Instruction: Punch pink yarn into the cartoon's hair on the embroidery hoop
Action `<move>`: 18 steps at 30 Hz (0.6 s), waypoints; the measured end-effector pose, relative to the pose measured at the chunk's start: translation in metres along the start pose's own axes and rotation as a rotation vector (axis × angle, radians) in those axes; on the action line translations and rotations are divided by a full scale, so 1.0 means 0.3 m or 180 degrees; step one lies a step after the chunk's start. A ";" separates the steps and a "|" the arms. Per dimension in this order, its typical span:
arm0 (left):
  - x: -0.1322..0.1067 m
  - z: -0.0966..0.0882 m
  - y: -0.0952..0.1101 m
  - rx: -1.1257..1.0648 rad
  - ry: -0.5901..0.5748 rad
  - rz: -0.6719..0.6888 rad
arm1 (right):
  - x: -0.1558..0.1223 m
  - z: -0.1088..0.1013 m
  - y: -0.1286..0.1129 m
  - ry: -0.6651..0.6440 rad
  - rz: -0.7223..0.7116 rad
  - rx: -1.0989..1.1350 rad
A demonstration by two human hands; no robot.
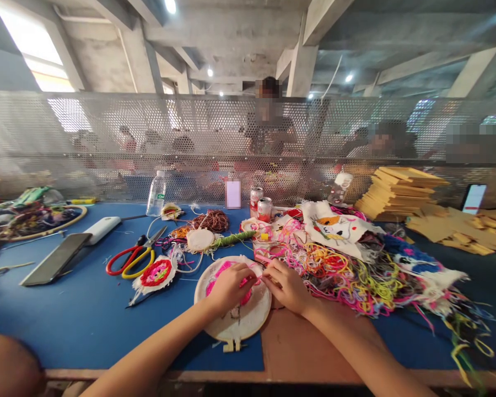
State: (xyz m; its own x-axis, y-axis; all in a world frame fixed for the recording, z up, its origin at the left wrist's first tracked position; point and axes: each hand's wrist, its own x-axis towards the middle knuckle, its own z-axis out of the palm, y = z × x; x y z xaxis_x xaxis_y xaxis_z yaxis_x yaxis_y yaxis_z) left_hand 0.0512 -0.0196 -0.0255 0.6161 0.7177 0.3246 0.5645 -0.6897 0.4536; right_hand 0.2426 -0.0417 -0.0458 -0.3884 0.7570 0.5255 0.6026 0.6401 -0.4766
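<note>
“Ces…”, partly legible, on bottle label (161,196)

It was a craft workshop: bare concrete beams (326,22) crossed overhead, a perforated metal partition (25,132) bordered the blue-topped table (78,325), and scissors (138,256), heaped yarn (334,275) and an embroidery hoop (248,326) lay there.

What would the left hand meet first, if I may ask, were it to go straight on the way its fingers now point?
The left hand would probably meet the right hand first, as that lies close by in its line; depth is unclear here.
</note>
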 end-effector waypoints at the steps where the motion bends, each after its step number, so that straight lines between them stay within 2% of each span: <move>1: 0.002 -0.005 0.000 -0.0034 -0.0010 0.0010 | 0.002 -0.003 0.000 -0.0013 0.0116 0.0221; 6: 0.009 -0.018 -0.009 -0.0283 -0.0120 0.0163 | 0.018 -0.025 0.006 -0.0208 0.0693 0.1278; 11: 0.010 -0.030 -0.004 -0.0228 -0.0314 0.0450 | 0.029 -0.037 0.018 -0.0482 0.1096 0.2132; 14: 0.008 -0.035 0.001 -0.0256 -0.0240 0.0504 | 0.030 -0.028 0.029 -0.0522 0.1183 0.2240; 18: 0.004 -0.039 0.002 -0.0076 0.0087 0.0283 | 0.023 -0.010 0.038 -0.0573 0.1068 0.2131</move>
State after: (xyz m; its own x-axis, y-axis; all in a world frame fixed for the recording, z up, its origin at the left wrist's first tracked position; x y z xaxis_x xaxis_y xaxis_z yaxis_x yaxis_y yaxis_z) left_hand 0.0458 -0.0181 -0.0152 0.6478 0.6563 0.3868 0.4948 -0.7485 0.4414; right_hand 0.2489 -0.0295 -0.0457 -0.4014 0.8976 0.1821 0.1800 0.2723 -0.9452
